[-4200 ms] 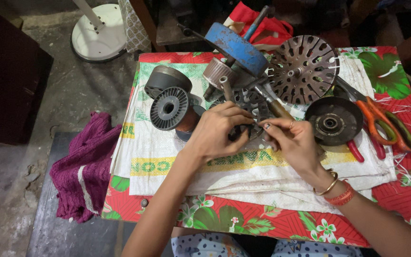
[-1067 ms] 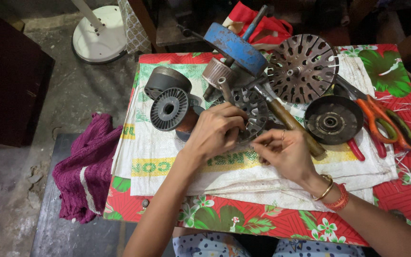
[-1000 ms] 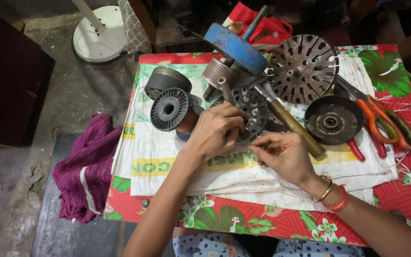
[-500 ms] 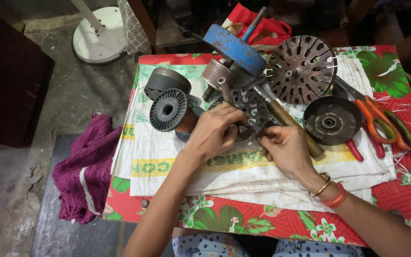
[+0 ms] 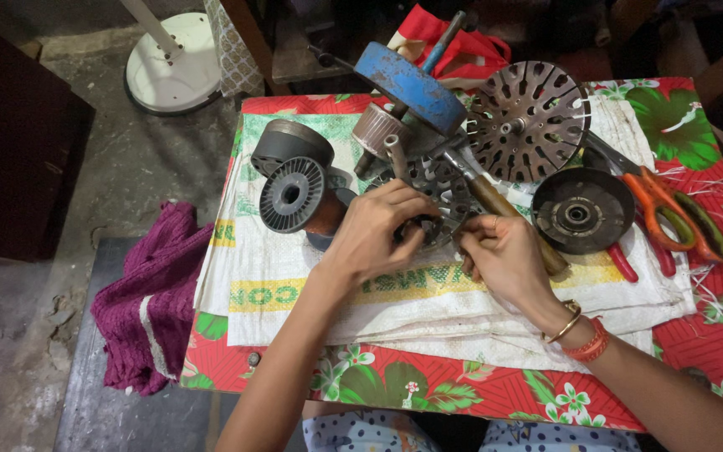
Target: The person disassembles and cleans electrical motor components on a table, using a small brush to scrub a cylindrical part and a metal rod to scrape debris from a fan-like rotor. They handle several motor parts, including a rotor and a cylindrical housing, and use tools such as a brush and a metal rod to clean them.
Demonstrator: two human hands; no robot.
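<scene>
**Both hands on slotted metal part at table centre**

While the view looks straight down, items are recorded from left to right. A crumpled purple cloth [image 5: 148, 297] hangs off the left edge of the table [image 5: 428, 389], which carries a red flowered cover and, on top of that, a folded white woven sack [image 5: 294, 289]. At the sack's upper left stand a dark grey drum [image 5: 290, 144] and, just in front of it, a ribbed grey spool [image 5: 292, 194].

The left hand [image 5: 376, 234] lies at the centre, its fingers curled and closed around the near left edge of a round slotted metal part [image 5: 443, 191]. That part sits on the sack in the middle of the table, partly hidden by both hands. The right hand [image 5: 505, 264] is just beside it, fingers pinched narrowly at the part's right rim; whether they grip something small there cannot be told. A wooden-handled tool [image 5: 512, 218] lies under that hand.

Behind stand a blue disc [image 5: 407, 84] and a perforated silver disc [image 5: 529, 121]. Further right are a dark round housing [image 5: 581, 209] and orange-handled scissors [image 5: 667, 213].
</scene>
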